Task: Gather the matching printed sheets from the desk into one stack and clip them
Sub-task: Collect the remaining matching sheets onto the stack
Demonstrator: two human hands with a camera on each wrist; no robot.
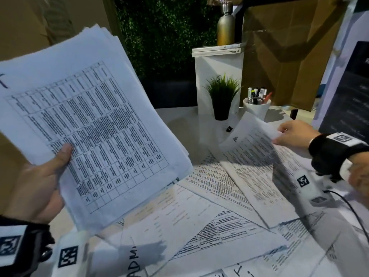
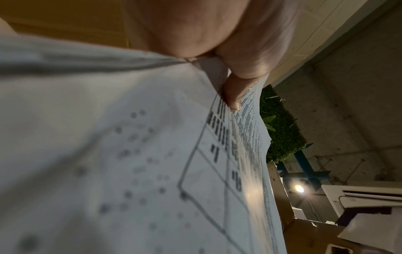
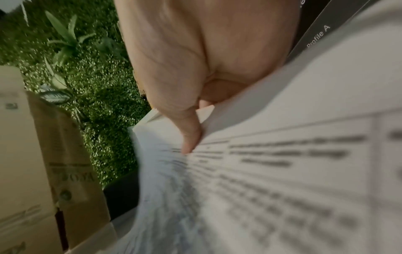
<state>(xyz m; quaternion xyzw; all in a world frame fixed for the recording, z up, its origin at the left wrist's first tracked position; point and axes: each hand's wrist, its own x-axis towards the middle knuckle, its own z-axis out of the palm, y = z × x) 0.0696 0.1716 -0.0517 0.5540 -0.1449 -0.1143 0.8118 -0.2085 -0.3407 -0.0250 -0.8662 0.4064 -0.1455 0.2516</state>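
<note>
My left hand holds a thick stack of printed table sheets up at the left, thumb on top and fingers hidden underneath; the left wrist view shows the thumb pressed on the stack. My right hand pinches the far edge of a single printed sheet and lifts it off the desk at the right. In the right wrist view the thumb lies on that sheet. Several more printed sheets lie scattered and overlapping on the desk. A small black binder clip rests by the plant pot.
A potted artificial plant and a white cup of pens stand at the back of the desk. Behind them is a white box with a metal bottle on top. A dark board leans at the right. Cardboard fills the back right.
</note>
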